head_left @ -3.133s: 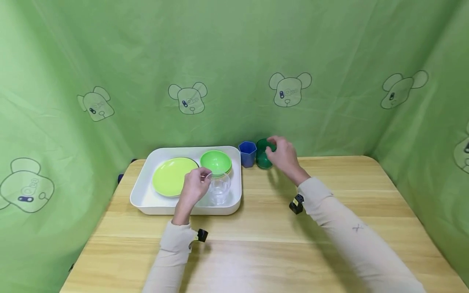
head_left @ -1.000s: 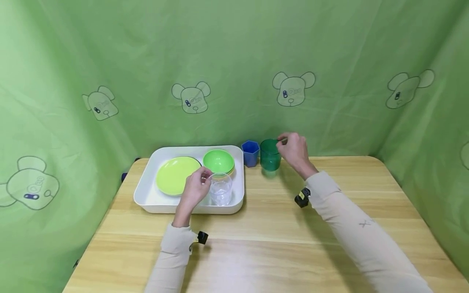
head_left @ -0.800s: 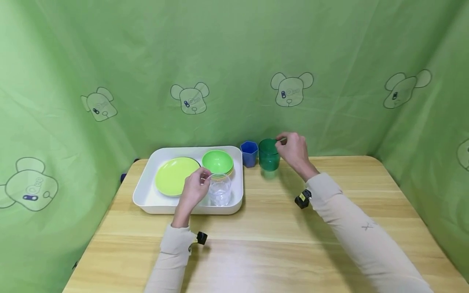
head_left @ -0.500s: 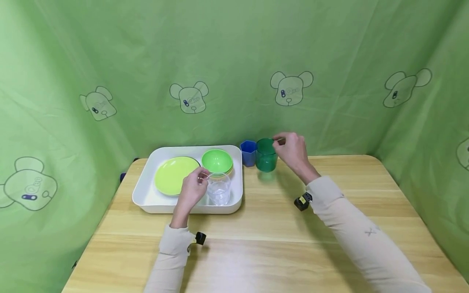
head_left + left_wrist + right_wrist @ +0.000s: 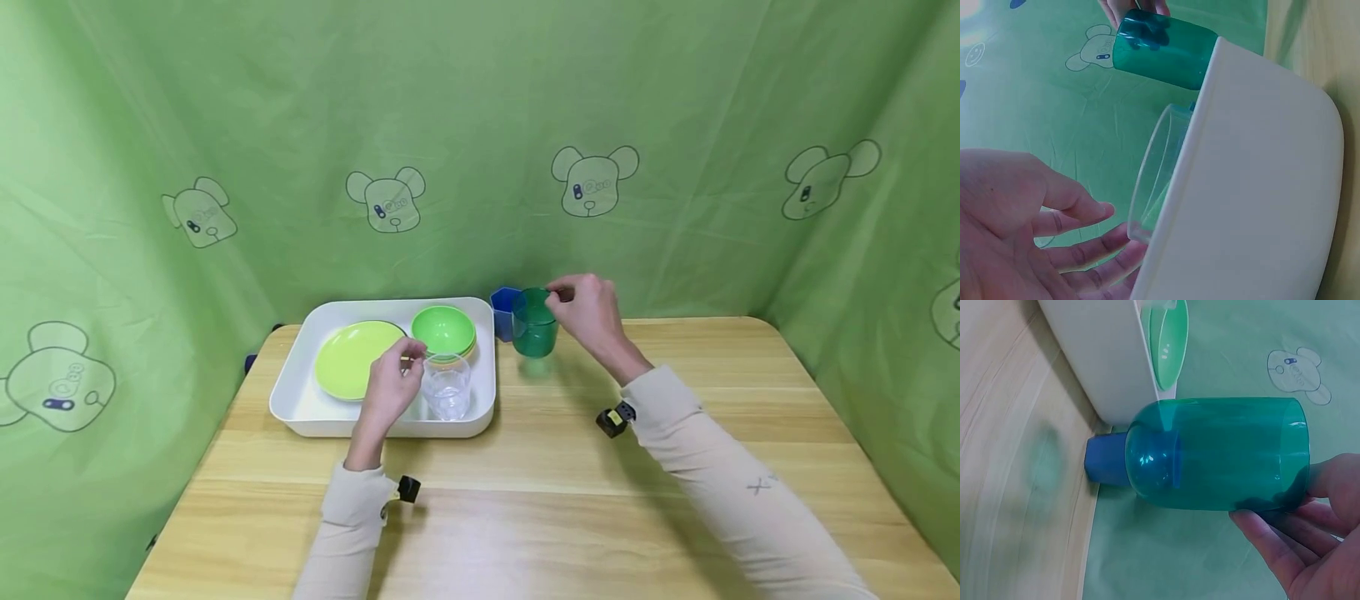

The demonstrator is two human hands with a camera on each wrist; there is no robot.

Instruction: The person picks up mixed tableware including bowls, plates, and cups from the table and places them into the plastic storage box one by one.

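My right hand [image 5: 592, 310] pinches the rim of a translucent green cup [image 5: 535, 327] and holds it upright above the table, in front of a blue hexagonal cup [image 5: 504, 312]. In the right wrist view the thumb and fingers [image 5: 1260, 532] grip the green cup [image 5: 1216, 453] near its mouth. My left hand [image 5: 393, 383] is beside a clear cup [image 5: 448, 390] in the white tray's front right corner. The left wrist view shows its fingers [image 5: 1088, 253] loosely spread by the clear cup's rim [image 5: 1147, 178]; the tray wall hides the cup's lower part.
The white tray [image 5: 296, 408] stands on the wooden table [image 5: 525, 508]. It also holds a yellow-green plate [image 5: 348, 358] at left and stacked bowls [image 5: 442, 329], a green one on top, at the back right. A green curtain [image 5: 480, 108] hangs behind.
My right hand has lifted the green cup out of a stacked pair's place, bringing it left and forward, partly before the blue cup. My left hand has drawn slightly away from the clear cup's rim.
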